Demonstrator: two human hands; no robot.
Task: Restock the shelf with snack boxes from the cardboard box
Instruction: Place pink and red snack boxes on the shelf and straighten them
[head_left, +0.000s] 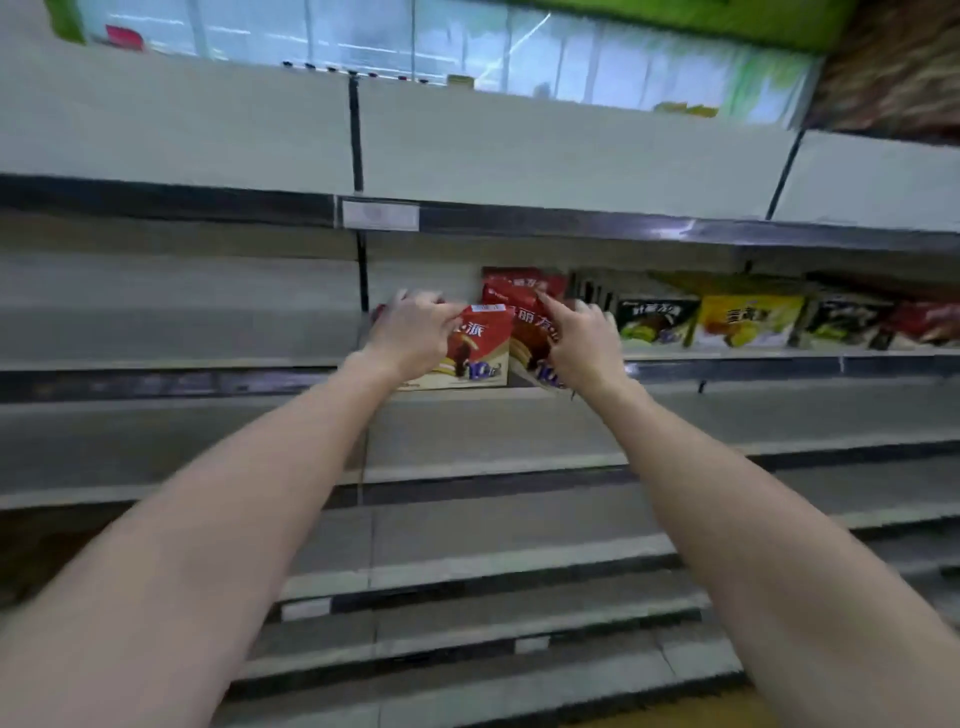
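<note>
Spanning the whole frame, the shelving unit (519, 208) is mostly bare: the tiers in the lower half hold nothing visible, and the left stretch of the middle shelf (156, 364) is bare too. Only the centre and right of that shelf carry stock, so by my judgement the restocking is at an early stage with much left to fill. At centre right a row of green, yellow and dark snack boxes (748, 319) already stands along the shelf front. Left of them, at frame centre, red snack boxes (522, 306) are stacked, one leaning. In front, a red-and-cream snack box (480, 353) sits at the shelf edge; the left hand (415, 332) grips its upper left corner with curled fingers. The right hand (584, 338) touches the leaning red box, forefinger extended; motion blur means I cannot tell whether it grips. The cardboard box is out of view.
</note>
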